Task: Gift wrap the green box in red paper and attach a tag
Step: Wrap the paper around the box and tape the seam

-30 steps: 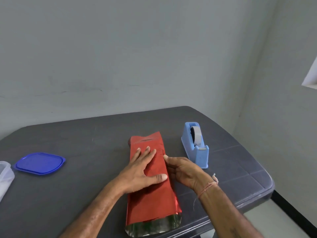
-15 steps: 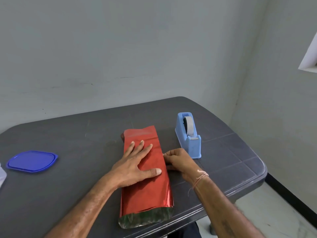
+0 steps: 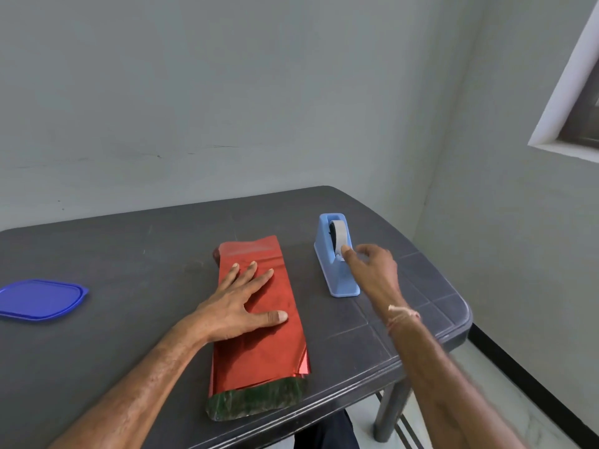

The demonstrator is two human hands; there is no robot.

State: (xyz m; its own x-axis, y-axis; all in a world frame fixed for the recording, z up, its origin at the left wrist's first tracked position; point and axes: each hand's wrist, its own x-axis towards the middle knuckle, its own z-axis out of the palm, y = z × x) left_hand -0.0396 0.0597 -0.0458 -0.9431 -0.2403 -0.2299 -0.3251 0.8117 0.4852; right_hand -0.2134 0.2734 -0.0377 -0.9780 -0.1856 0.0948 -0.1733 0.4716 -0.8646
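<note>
Shiny red wrapping paper (image 3: 259,345) is rolled around the box on the dark table, and its near end hangs open, showing a green reflective inside (image 3: 256,401). The box itself is hidden under the paper. My left hand (image 3: 240,303) lies flat on top of the wrap, fingers spread, pressing it down. My right hand (image 3: 369,270) is at the light blue tape dispenser (image 3: 337,264) to the right, with a fingertip touching the tape end by the cutter; its other fingers are loosely curled. No tag is in view.
A blue plastic lid (image 3: 40,299) lies at the far left of the table (image 3: 129,254). The table's rounded right corner and front edge are near the dispenser and the wrap's open end. A wall stands behind, a window recess at upper right.
My right hand left the right edge of the wrapped paper and moved right and forward to the tape dispenser. The left hand stayed pressing on the paper.
</note>
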